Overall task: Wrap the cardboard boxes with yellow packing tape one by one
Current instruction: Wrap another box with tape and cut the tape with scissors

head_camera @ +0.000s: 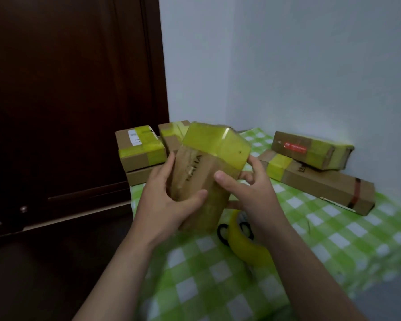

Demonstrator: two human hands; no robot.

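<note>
5 boxes [139,147] behind; tape [248,246], scissors [223,240] nr.

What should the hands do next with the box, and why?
Probably the right hand should let go and pick up the tape roll lying just below it on the table. The box, which the left hand also holds, is bare cardboard in its middle.

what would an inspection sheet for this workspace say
surface: green checked tablecloth
job's things: held box, partly taped, lifted off the cloth; yellow tape roll below it; left taped boxes and right taped boxes at the back
clutter: black-handled scissors beside the roll
hands: left hand and right hand both grip the held box
cables: nothing seen
surroundings: dark wooden door left, pale wall behind
</note>
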